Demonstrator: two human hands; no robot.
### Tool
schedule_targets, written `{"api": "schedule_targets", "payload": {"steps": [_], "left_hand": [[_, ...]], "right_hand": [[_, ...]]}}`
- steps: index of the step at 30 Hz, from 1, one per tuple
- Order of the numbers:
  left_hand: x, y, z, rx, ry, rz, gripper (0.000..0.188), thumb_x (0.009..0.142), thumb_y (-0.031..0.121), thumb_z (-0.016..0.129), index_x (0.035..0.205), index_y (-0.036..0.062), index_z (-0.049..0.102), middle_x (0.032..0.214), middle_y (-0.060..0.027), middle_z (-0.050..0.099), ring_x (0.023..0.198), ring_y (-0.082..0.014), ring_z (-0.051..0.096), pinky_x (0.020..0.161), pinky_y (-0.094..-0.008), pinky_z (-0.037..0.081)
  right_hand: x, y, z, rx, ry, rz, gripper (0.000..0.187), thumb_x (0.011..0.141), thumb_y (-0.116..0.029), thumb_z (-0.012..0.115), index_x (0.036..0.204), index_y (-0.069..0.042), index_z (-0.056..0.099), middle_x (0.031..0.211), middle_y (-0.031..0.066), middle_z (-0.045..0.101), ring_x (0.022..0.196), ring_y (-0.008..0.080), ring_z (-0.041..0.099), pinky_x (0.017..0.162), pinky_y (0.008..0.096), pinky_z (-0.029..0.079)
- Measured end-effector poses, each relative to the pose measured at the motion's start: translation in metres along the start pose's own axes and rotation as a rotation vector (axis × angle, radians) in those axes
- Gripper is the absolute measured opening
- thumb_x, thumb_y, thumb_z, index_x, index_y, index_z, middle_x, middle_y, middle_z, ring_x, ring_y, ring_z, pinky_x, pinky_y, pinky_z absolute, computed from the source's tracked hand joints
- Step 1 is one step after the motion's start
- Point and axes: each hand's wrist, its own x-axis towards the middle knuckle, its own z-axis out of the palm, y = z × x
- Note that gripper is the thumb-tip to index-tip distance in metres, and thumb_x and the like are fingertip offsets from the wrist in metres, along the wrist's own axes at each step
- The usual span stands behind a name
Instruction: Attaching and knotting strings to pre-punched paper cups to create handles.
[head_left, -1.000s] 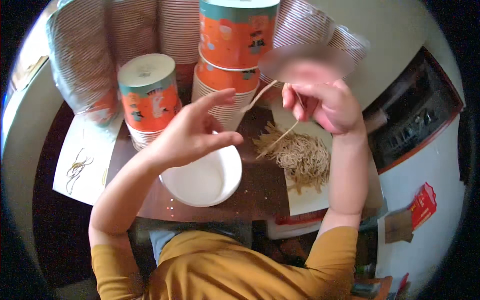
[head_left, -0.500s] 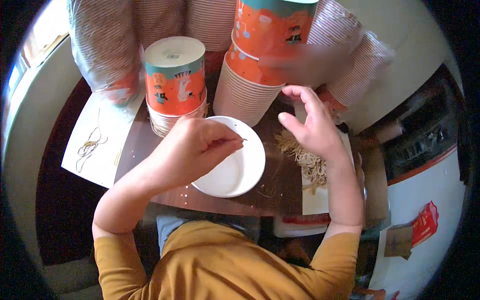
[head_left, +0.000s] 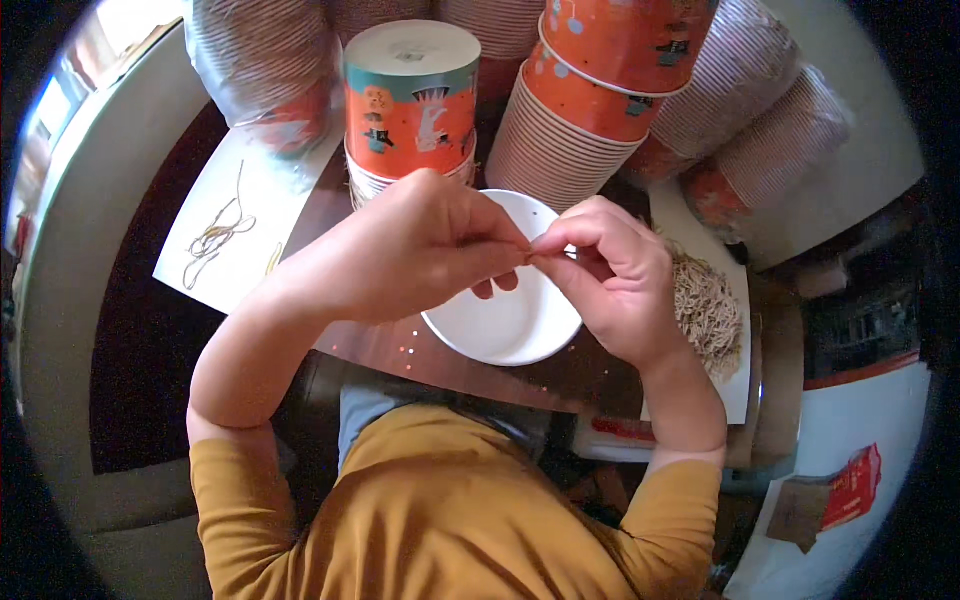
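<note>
My left hand [head_left: 430,245] and my right hand [head_left: 615,280] meet fingertip to fingertip above a white paper bucket [head_left: 505,340]. Both hands pinch at the same spot, and whatever is between the fingers is too small and hidden to make out. The bucket stands on the table with its inside facing up, and a small dark hole shows near its far rim. Just beyond my left hand rises a stack of upturned orange and green paper buckets [head_left: 410,110]. Beside my right wrist lies a pile of short beige cords [head_left: 710,320].
A taller stack of nested paper buckets [head_left: 570,150] stands behind my right hand. Plastic-wrapped bucket stacks [head_left: 262,60] line the back. Loose cords [head_left: 218,238] lie on a white sheet [head_left: 190,255] at the left. The dark table [head_left: 385,345] ends close to my body.
My right hand has moved from open at the right to meet my left hand, its fingers now pinched. The whole view has shifted, so everything on the table sits higher and farther right.
</note>
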Motion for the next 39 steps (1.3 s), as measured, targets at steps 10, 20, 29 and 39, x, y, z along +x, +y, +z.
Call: {"api": "schedule_targets", "payload": {"steps": [10, 20, 29, 39], "left_hand": [[-0.007, -0.018, 0.026, 0.495, 0.474, 0.389, 0.007, 0.074, 0.001, 0.072, 0.080, 0.0013, 0.069, 0.073, -0.0076, 0.066, 0.066, -0.0138, 0.063, 0.062, -0.0266, 0.049], [-0.044, -0.052, 0.041, 0.729, 0.465, 0.525, 0.020, 0.069, 0.006, 0.076, 0.086, 0.0077, 0.065, 0.082, -0.0037, 0.062, 0.067, -0.0194, 0.058, 0.062, -0.0322, 0.043], [-0.087, -0.117, 0.112, 0.272, 0.839, 0.264, 0.029, 0.069, 0.005, 0.079, 0.093, 0.0031, 0.063, 0.088, -0.0095, 0.062, 0.073, -0.0229, 0.064, 0.064, -0.0327, 0.052], [-0.068, -0.124, 0.114, 0.323, 0.945, 0.400, 0.028, 0.068, 0.009, 0.080, 0.089, 0.0064, 0.061, 0.083, -0.0071, 0.063, 0.071, -0.0233, 0.063, 0.062, -0.0331, 0.051]], "right_hand": [[0.001, 0.000, 0.004, -0.436, 0.083, -0.348, 0.015, 0.080, 0.000, 0.067, 0.091, -0.002, 0.058, 0.077, 0.0128, 0.058, 0.067, 0.0281, 0.060, 0.061, 0.0336, 0.049], [0.006, 0.017, -0.001, 0.302, -0.526, 0.478, 0.010, 0.085, -0.010, 0.066, 0.089, -0.001, 0.066, 0.080, -0.0024, 0.061, 0.070, 0.0038, 0.052, 0.063, 0.0203, 0.043], [0.026, 0.036, 0.024, 0.126, -0.964, 0.617, 0.014, 0.083, -0.016, 0.068, 0.085, -0.002, 0.067, 0.082, 0.0030, 0.060, 0.079, 0.0110, 0.055, 0.073, 0.0263, 0.044], [0.028, 0.036, 0.027, 0.093, -1.030, 0.535, 0.013, 0.083, -0.015, 0.068, 0.086, -0.003, 0.067, 0.085, 0.0036, 0.060, 0.082, 0.0117, 0.056, 0.077, 0.0260, 0.044]]}}
